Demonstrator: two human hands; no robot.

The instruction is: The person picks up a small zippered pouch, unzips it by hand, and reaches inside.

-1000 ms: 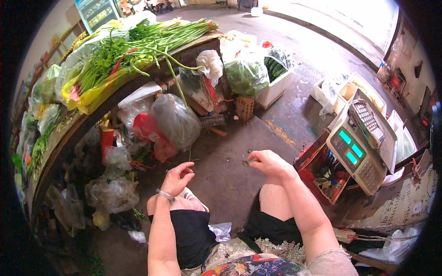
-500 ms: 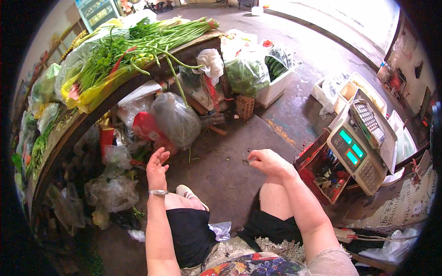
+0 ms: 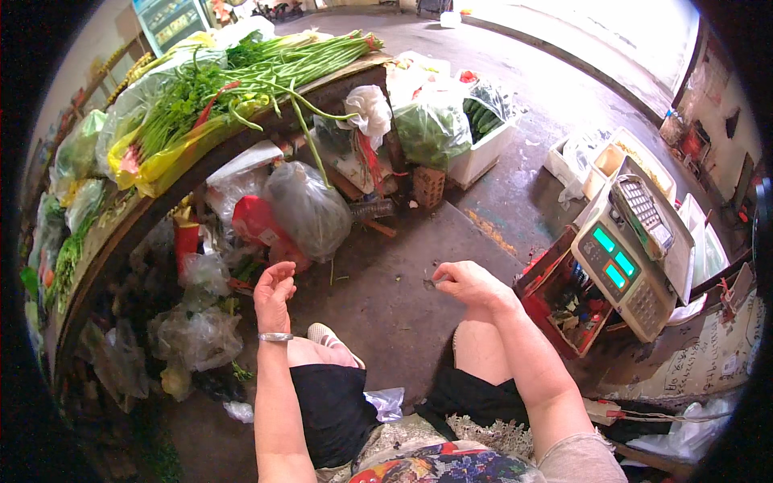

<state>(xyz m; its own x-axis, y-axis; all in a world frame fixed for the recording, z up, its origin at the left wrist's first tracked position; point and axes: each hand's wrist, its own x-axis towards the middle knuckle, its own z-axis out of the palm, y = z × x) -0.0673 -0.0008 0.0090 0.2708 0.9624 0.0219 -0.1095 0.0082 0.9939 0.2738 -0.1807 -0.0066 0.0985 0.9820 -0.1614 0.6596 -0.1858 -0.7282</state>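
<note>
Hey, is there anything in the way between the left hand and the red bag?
Nothing visible is. The red bag shows just past the left hand, and the grey bag bulges to its right, off that path.

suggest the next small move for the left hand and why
Perhaps ease the left hand forward toward the red plastic bag: the hand looks empty, its fingers are loosely bent, and the bag shows just beyond the fingertips in this view, though the true gap is hard to judge.
</note>
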